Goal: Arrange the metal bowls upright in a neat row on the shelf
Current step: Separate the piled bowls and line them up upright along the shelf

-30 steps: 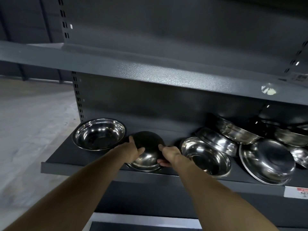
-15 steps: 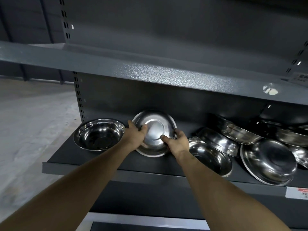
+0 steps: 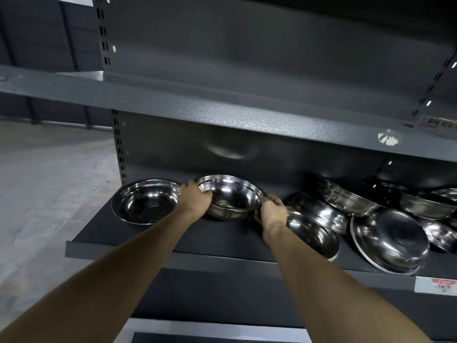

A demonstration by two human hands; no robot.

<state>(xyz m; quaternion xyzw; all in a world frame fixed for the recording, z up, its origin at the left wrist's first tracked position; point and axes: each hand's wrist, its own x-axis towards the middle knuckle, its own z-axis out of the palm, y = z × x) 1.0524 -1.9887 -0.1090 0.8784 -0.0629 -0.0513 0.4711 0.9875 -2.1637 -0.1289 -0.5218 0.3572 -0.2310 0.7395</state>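
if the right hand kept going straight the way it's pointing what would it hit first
The right hand grips the rim of the upright bowl and points up-left and toward the back. It would meet that bowl first; beyond it stands the shelf's back panel, though depth is unclear.

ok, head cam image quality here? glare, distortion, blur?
Head view: wide-angle bowing bends the upper shelf edge; bright specular glare inside the held bowl and the left bowl; a soft light patch on the back panel; the right-hand pile sits dim under the shelf; hands are sharp, little motion blur.
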